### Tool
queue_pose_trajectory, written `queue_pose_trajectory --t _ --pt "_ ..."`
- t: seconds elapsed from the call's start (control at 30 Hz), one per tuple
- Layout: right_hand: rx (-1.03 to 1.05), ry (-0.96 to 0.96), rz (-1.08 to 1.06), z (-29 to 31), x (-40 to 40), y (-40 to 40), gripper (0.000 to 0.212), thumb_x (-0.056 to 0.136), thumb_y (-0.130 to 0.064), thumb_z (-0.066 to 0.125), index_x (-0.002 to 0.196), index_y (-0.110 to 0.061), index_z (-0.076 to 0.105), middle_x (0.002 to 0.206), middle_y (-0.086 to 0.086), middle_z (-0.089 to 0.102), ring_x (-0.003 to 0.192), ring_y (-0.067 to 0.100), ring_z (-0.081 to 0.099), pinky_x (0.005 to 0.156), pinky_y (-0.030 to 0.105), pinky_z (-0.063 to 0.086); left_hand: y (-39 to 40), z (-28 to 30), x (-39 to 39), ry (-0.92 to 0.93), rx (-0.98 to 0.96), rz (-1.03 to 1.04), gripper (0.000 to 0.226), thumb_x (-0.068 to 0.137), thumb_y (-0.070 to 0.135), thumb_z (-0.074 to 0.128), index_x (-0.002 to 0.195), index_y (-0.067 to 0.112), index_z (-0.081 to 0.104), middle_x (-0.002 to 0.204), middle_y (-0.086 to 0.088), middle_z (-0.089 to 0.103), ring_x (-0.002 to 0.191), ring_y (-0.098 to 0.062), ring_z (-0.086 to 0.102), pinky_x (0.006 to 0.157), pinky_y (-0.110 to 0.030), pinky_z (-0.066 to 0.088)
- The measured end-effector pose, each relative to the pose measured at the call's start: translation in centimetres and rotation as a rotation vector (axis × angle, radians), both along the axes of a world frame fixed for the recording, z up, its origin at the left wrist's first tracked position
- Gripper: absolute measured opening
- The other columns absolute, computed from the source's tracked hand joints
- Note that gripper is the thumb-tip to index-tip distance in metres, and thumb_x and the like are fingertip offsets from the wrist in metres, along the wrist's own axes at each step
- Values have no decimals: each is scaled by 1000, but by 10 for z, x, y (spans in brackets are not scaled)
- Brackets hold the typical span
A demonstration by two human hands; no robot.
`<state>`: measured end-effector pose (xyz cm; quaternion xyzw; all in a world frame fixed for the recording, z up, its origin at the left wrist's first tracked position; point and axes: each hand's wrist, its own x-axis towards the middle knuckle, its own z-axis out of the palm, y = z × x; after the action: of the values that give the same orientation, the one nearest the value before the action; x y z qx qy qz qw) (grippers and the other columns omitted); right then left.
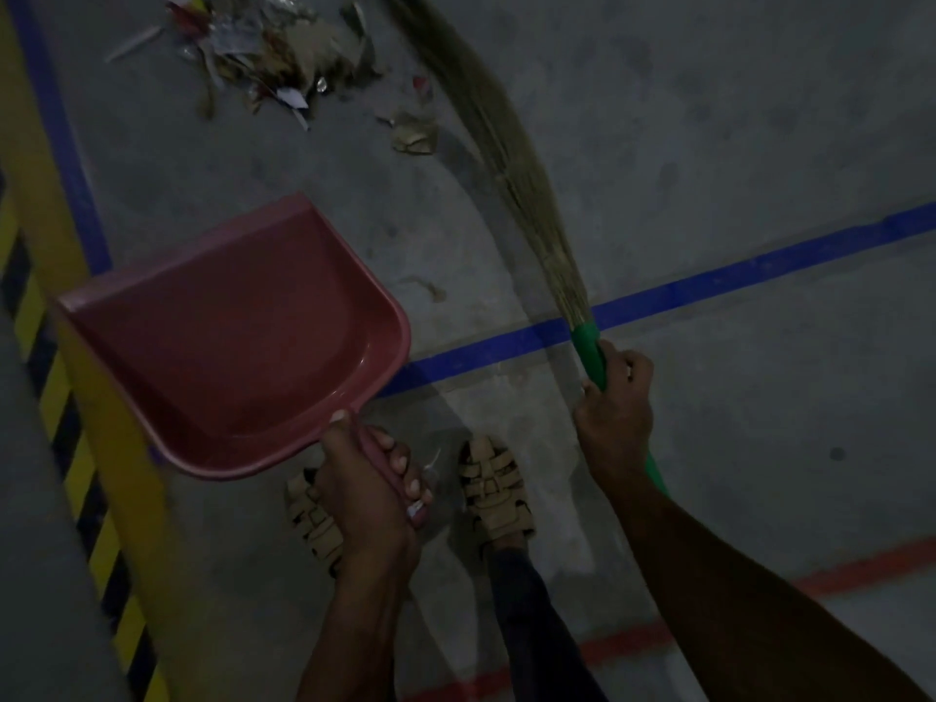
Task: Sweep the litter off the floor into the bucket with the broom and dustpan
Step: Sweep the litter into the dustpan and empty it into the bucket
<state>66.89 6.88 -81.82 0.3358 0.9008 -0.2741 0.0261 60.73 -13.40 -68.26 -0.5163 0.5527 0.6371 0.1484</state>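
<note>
Litter (273, 53) lies in a loose heap on the grey concrete floor (709, 119) at the top of the view, made up of torn paper, cardboard scraps and shiny foil pieces; a few stray scraps sit apart from it, one crumpled brown piece (413, 134) just beside the broom bristles and a smaller fragment (430, 288) nearer the dustpan. The broom (506, 159) is a grass type with a green handle; its bristle end runs up and to the left, reaching the floor close to the right edge of the heap. The right hand (615, 402) has its fingers curled tightly round the green handle just below the point where the bristles are bound. The dustpan (228, 347) is pink plastic, held off the floor and tilted, its open mouth facing up-left toward the heap but well apart from it; its tray holds nothing visible. The left hand (367, 478) grips the dustpan handle, fingers wrapped round it and thumb laid along the top. Two feet in tan strapped sandals (494, 486) stand below the hands, the left one partly hidden by the left hand. A blue floor line (759, 273) crosses behind the broom handle, a second blue line runs up the left side beside a yellow and black hazard-striped border (76, 448), and a red line (861, 570) passes beneath the right forearm. Lighting is dim and fine detail in the heap cannot be made out.
</note>
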Motion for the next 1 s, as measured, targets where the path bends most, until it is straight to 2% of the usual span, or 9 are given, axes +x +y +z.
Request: queue_pose_trajectory --t 0.2,0.33,0.47,0.57,0.67,0.8,0.87,0.93,1.0 --pt "-92 -174 -45 -8 10 7 54 86 2 58 137 -8 46 122 11 39 90 26 55 68 29 43 -3 -2 1 -24 10 -10 47 99 53 39 69 18 46 50 1 40 32 -14 32 41 -16 24" --pt "-180 -279 1 -10 -3 -9 46 89 0 56 134 -7 47 118 9 36 81 23 56 74 33 51 -5 -3 3 -24 9 -7 46 99 52 39 70 17 46 50 0 40 31 -14 32 40 -15 25" --pt "-312 -282 -6 -7 -37 -39 46 91 -2 55 135 -10 46 118 7 35 77 9 45 79 30 49 -7 -2 -3 -12 19 8 46 100 51 39 70 16 46 49 -1 39 31 -15 31 38 -15 25" --pt "-385 -265 15 -5 -70 -67 47 93 -6 57 138 -9 45 122 9 36 87 15 48 91 34 51 -11 -1 -10 -14 25 25 46 99 51 40 69 16 46 48 0 39 31 -15 31 39 -15 24" --pt "-439 -215 94 -3 -102 -96 45 93 -3 53 137 -8 47 119 8 35 86 18 48 85 30 48 -20 -2 -19 -12 17 42 46 99 50 43 69 15 46 50 -2 40 32 -16 31 40 -16 26" --pt "-453 -109 149 0 -135 -127 41 91 -2 49 131 -7 51 112 7 36 81 18 48 79 39 53 -37 -1 -31 4 3 46 45 99 49 43 70 15 47 50 -2 40 32 -16 32 39 -17 26" --pt "-431 -28 143 0 -143 -136 44 92 -3 51 135 -10 50 110 5 36 78 9 44 77 30 49 -47 0 -37 -2 4 60 46 99 49 43 69 15 47 49 -2 41 32 -16 32 39 -17 27" --pt "-412 79 134 3 -145 -142 49 91 -1 53 139 -8 48 110 5 36 75 1 37 73 15 39 -59 1 -44 -6 9 82 46 99 49 44 68 15 47 49 -2 41 32 -16 32 38 -17 27" --pt "-365 170 157 6 -143 -145 52 89 2 57 140 -4 47 111 8 38 79 -1 37 72 9 34 -72 2 -51 -20 14 99 47 99 48 44 67 14 47 48 -2 40 31 -16 32 38 -16 28"
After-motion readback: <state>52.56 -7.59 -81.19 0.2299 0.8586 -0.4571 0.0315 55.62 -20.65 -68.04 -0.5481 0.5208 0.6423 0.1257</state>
